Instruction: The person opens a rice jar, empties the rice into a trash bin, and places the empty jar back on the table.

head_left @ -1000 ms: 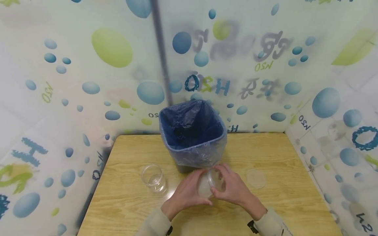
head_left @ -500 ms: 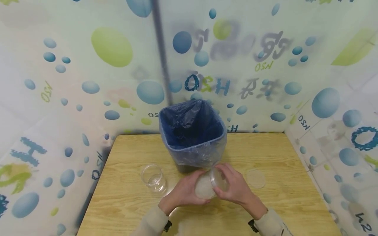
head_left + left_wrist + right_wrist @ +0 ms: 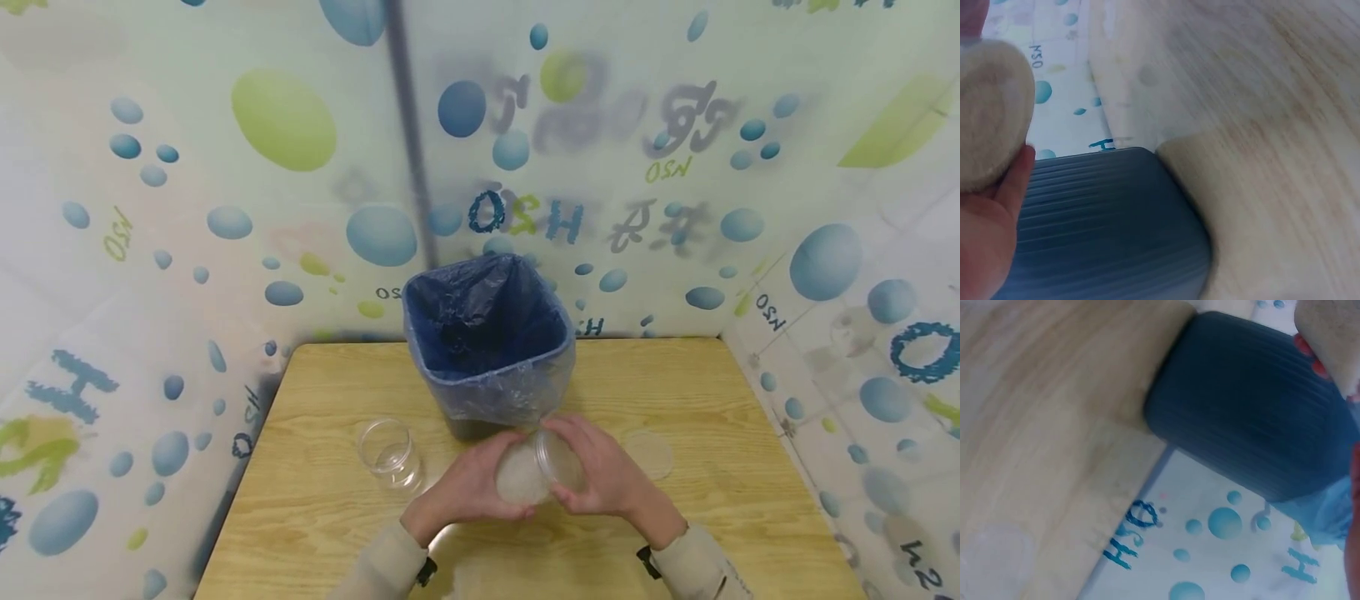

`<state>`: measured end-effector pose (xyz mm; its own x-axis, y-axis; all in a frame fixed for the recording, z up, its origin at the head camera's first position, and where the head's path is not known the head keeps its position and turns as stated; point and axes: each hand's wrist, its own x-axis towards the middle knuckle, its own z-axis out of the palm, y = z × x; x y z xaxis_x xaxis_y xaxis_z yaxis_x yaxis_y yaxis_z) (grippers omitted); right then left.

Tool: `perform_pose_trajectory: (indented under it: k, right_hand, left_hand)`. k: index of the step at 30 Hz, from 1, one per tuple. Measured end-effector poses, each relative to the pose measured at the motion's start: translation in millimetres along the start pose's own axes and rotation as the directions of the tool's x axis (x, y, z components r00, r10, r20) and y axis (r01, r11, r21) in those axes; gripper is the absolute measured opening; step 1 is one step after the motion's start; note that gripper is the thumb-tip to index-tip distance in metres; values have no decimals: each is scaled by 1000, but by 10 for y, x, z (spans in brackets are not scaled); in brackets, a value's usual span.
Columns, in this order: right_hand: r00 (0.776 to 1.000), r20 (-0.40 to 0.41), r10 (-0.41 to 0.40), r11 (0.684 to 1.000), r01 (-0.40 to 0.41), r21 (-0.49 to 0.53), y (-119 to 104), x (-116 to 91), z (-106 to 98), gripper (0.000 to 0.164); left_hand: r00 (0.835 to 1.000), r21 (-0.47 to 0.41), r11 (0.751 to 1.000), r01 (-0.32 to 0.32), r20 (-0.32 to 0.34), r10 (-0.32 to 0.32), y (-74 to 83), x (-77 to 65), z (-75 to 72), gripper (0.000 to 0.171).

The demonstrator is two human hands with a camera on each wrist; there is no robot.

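A clear round jar [image 3: 519,477] with whitish contents is held tilted in front of the bin. My left hand [image 3: 468,483] grips its body from the left, fingers behind and thumb below. From the right, my right hand [image 3: 603,471] grips the clear ringed end [image 3: 558,462] between fingers and thumb. In the left wrist view, the pale round base of the jar [image 3: 991,112] sits against the left hand's fingers. The right wrist view catches only an edge of the jar [image 3: 1335,344], with fingertips [image 3: 1319,367] beneath it.
A dark bin [image 3: 471,429] lined with a blue plastic bag [image 3: 502,392] stands at the back middle of the wooden table [image 3: 315,517]. Left of the hands is a clear cup [image 3: 390,454]. A thin clear disc [image 3: 648,454] lies on the right. Printed walls enclose the table.
The jar has tilted a little, so its clear ringed end faces up more. My right hand has shifted slightly right with it. Cup, disc and bin stay put.
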<state>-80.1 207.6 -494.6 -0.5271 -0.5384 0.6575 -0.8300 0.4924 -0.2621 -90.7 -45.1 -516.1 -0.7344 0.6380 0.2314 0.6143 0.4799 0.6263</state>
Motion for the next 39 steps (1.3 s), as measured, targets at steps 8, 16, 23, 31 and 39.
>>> perform_pose_trajectory:
  k: [8,16,23,31,39]
  right_hand:
    - [948,127,291,954,-298,40,-83,72,-193,80]
    - [813,182,553,806,-578,127,-286,185,-276,69]
    - [758,191,624,745,-650,149,-381,209,-320,85]
    - [868,92,488,856,-496,147,-410,244,-398,74]
    - [935,102,340,920,-353,168,-339,290,-463,69]
  left_hand:
    - [989,150,989,-8,-147,31,110,62,-26,92]
    - [983,252,968,-6,-177,52,140,49,-48,92]
    - [975,279,959,-50,-195,108,173,38,-78,94]
    - [971,274,958,-88,-193,144,268,52,-196,96]
    - [983,193,979,-61,-160,93,311,50,-276,99]
